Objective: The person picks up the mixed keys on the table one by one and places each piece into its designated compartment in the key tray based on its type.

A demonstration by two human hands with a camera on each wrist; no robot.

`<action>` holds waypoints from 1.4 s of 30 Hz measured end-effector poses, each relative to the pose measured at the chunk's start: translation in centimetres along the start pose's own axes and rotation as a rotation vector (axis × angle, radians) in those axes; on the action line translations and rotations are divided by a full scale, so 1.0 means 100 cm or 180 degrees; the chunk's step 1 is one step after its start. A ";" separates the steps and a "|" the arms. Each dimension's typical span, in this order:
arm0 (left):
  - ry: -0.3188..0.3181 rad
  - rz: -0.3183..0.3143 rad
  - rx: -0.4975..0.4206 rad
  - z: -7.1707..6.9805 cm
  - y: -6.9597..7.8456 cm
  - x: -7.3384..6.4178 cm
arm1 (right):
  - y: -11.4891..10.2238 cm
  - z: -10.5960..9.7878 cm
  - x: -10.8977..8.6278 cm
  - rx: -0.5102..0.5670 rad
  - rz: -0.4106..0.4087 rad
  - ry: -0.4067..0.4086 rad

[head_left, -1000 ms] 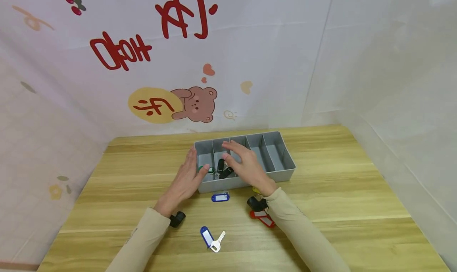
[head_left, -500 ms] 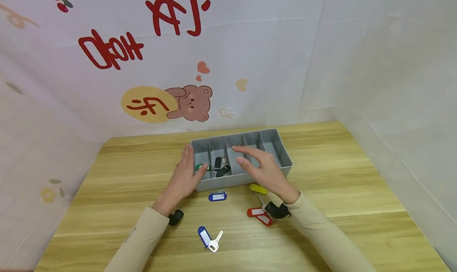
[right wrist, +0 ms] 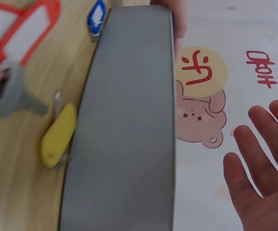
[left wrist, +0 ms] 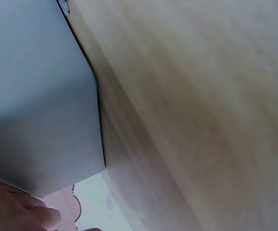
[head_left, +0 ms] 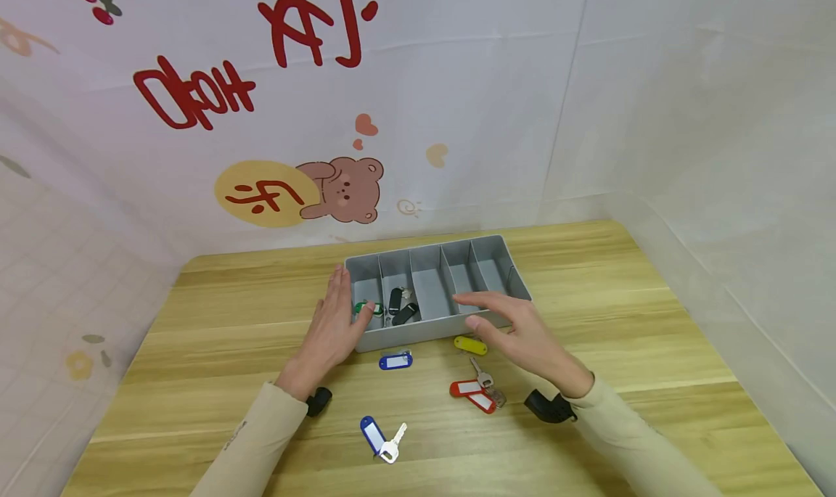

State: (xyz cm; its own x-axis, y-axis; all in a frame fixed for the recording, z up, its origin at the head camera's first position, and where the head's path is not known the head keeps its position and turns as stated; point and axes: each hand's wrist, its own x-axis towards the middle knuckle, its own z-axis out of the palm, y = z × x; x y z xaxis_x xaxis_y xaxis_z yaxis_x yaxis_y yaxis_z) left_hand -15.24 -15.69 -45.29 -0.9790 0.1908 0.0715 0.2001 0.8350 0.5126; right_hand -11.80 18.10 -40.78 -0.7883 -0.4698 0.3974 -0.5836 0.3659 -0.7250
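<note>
A grey divided box (head_left: 434, 330) stands at the back of the table, its compartments side by side. My left hand (head_left: 326, 337) lies along its left end with straight fingers, the thumb over the front corner. Green key tags (head_left: 368, 308) lie in the leftmost compartment. The one beside it holds two black key tags (head_left: 405, 313) with keys. My right hand (head_left: 525, 337) hovers over the front right of the box, fingers apart and nothing in them. In the right wrist view a yellow key tag (right wrist: 59, 134) lies by the box's front wall.
On the table in front of the box lie a blue key tag (head_left: 395, 360), two overlapping red key tags (head_left: 466, 388) with keys, and nearer me another blue tag (head_left: 373, 433) with a silver key (head_left: 393, 446). A white printed curtain (head_left: 483, 105) hangs behind the table.
My right hand has drawn back to the right and toward me from above the second compartment, uncovering the black tags, the yellow tag and the red ones. My left hand stays at the box's left end.
</note>
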 end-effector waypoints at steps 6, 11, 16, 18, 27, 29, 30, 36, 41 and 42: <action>-0.0003 0.0003 0.0003 -0.001 0.001 -0.001 | 0.005 -0.014 -0.019 -0.0209 -0.0007 -0.0211; 0.0022 0.0018 -0.0018 -0.002 0.002 0.000 | 0.012 -0.024 -0.031 -0.0395 -0.0094 -0.0358; 0.0041 0.0035 -0.0012 -0.003 0.002 0.001 | 0.019 -0.028 -0.041 -0.0591 -0.0124 -0.0462; 0.0043 0.0037 -0.0008 -0.003 0.002 0.001 | 0.022 -0.028 -0.045 -0.0680 -0.0156 -0.0500; 0.0011 0.0010 -0.0046 -0.002 0.000 0.000 | 0.034 -0.017 -0.057 -0.0803 -0.0547 -0.0807; 0.0008 0.0006 -0.0060 -0.001 0.000 -0.001 | 0.034 -0.014 -0.059 -0.0756 -0.0482 -0.0958; 0.0006 0.0003 -0.0067 -0.001 0.000 -0.001 | 0.033 -0.013 -0.060 -0.0737 -0.0442 -0.1031; -0.0019 -0.0013 -0.0096 0.000 -0.001 -0.001 | 0.033 -0.008 -0.060 -0.0633 -0.0184 -0.1478; -0.0038 0.0006 -0.0136 0.000 0.000 -0.001 | 0.036 -0.006 -0.060 -0.0584 0.0022 -0.1721; -0.0040 0.0011 -0.0146 0.000 0.000 -0.001 | 0.037 -0.006 -0.060 -0.0598 0.0050 -0.1729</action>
State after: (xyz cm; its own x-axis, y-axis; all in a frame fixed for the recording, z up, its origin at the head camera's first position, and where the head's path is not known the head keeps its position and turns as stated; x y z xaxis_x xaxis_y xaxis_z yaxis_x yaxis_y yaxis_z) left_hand -15.16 -15.71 -45.34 -0.9777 0.2003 0.0629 0.2013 0.8099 0.5510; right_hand -9.31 22.74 -45.55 -0.6125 -0.7904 0.0054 -0.6365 0.4892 -0.5964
